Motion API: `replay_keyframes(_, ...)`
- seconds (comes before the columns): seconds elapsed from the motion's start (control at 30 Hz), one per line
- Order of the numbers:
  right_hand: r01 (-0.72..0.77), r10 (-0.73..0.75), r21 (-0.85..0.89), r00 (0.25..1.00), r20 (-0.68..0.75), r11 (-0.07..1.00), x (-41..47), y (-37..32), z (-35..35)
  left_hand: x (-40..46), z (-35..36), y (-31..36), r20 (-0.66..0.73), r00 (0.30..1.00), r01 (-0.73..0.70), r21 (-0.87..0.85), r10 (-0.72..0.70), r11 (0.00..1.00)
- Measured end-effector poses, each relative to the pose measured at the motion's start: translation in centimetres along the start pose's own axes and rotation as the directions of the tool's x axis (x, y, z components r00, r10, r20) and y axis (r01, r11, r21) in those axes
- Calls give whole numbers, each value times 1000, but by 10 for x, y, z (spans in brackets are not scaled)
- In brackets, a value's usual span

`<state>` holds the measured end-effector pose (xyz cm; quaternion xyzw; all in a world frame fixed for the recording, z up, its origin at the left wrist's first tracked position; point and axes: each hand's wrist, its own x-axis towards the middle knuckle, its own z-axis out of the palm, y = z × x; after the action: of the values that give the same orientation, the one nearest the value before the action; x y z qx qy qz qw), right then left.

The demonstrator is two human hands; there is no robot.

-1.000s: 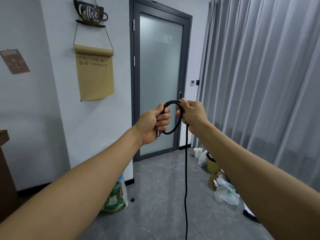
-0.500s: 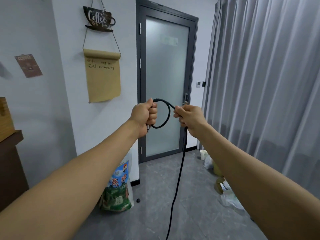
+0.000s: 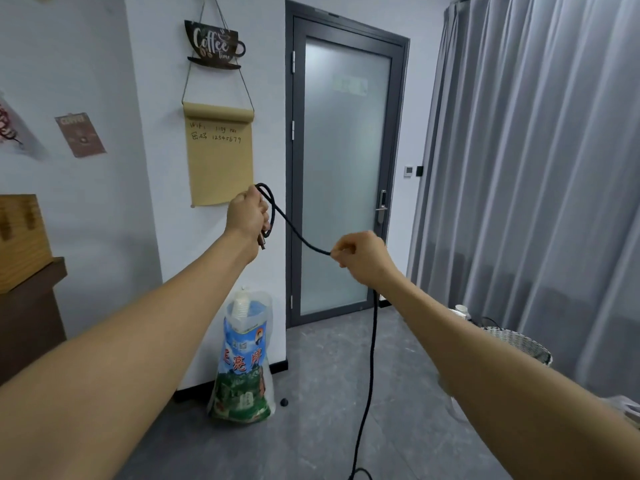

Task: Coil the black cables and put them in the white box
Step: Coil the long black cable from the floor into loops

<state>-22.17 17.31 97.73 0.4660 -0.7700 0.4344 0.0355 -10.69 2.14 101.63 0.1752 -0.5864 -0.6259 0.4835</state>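
Observation:
My left hand [image 3: 246, 216] is raised in front of the wall and is closed on a small loop of the black cable [image 3: 298, 237], with the cable's metal plug end poking out below the fist. From that loop the cable sags to the right into my right hand [image 3: 360, 255], which pinches it lower down. Below my right hand the cable hangs straight down to the grey floor and curls at the bottom edge of the view. The white box is not in view.
A frosted glass door [image 3: 343, 174] stands ahead, grey curtains [image 3: 540, 174] on the right. A printed plastic bag [image 3: 244, 362] leans at the wall corner. A white wire basket [image 3: 516, 344] sits on the floor at right. A wooden cabinet [image 3: 27, 306] is at left.
My hands have moved apart: the left one went up and left with the loop, the right one slid down and right along the cable. The view has shifted to the left.

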Motion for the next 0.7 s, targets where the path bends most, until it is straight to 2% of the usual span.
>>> replay_keyframes(0.1,202,-160,-286,974,162,937,-1,-22,-2,-2,6,-10,153,988,-69,212,36,975)
replay_keyframes(0.23,354,-250,-437,927,279,827,1,-36,-15,-11,15,-18,271,957,-204,393,99,897)
replay_keyframes(0.37,373,-278,-366,917,286,853,7,-40,-34,-27,32,-20,421,898,-333,461,128,823)
replay_keyframes(0.43,351,-279,-323,927,251,879,8,-40,-43,-35,40,-21,502,857,-370,438,118,819)
replay_keyframes(0.5,325,-280,-281,942,187,903,9,-37,-48,-38,45,-22,550,831,-367,421,89,829)
replay_keyframes(0.6,231,-224,-124,972,64,965,9,-29,-53,-41,49,-20,580,814,-333,465,2,821)
replay_keyframes(0.7,149,-148,-41,988,39,988,8,-18,-54,-40,51,-17,610,788,-274,473,-86,837)
